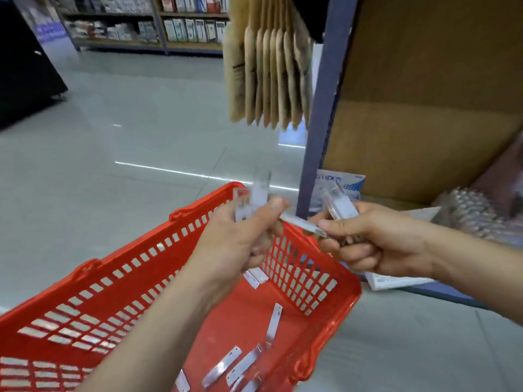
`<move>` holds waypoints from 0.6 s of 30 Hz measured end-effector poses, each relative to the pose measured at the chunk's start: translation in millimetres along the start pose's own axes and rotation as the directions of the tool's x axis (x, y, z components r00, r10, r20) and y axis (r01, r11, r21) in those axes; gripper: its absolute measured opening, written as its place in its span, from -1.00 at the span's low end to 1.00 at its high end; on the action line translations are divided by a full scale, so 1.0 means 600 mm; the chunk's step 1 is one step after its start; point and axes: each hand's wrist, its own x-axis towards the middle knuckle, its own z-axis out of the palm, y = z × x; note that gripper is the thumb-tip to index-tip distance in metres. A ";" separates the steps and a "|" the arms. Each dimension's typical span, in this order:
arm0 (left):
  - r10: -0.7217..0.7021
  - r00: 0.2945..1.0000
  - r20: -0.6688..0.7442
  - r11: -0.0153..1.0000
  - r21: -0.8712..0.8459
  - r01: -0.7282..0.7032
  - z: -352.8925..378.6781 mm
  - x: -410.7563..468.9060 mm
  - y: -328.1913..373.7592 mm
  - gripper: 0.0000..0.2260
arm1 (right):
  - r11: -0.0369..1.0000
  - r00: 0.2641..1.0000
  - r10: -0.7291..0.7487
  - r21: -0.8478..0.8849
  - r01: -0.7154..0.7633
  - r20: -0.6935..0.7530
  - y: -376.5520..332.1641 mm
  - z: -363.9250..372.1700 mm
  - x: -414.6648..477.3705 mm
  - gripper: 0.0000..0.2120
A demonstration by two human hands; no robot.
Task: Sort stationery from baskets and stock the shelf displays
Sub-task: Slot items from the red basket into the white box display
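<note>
A red plastic basket (pixel 325 281) stands on the floor below me, with several slim clear stationery packs (pixel 274 325) lying on its bottom. My left hand (pixel 240 236) holds a few of these clear packs (pixel 256 198) upright above the basket's far rim. My right hand (pixel 365 239) grips another bunch of clear packs (pixel 341 206) at the same height, just right of the left hand. One pack (pixel 300 224) stretches between the two hands, pinched under both thumbs.
A blue-framed shelf unit (pixel 325 108) with a brown back board rises on the right. On its low shelf lie a blue-and-white packet (pixel 343 183), white sheets and bubble-wrapped packs (pixel 475 213). Brown envelopes (pixel 268 75) hang from the shelf's end. Stocked shelves line the far aisle.
</note>
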 end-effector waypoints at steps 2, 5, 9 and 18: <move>0.034 0.996 0.085 0.985 0.164 -0.048 0.044 0.013 0.018 -0.82 | 0.989 0.998 -0.037 0.144 0.029 0.051 0.011 -0.035 -0.029 -0.79; 0.068 0.980 0.187 0.929 0.347 -0.131 0.100 0.034 0.037 -0.82 | 0.962 0.990 -0.099 0.263 0.069 0.103 0.021 -0.093 -0.066 -0.54; 0.144 0.949 0.282 0.719 0.629 -0.296 0.176 0.073 0.045 -0.86 | 0.963 0.982 -0.191 0.194 0.188 -0.004 0.041 -0.156 -0.101 -0.74; 0.114 0.948 0.298 0.261 0.911 -0.318 0.356 0.170 -0.063 -0.61 | 0.945 0.864 -0.325 -0.089 0.316 -0.385 0.102 -0.311 -0.124 -0.81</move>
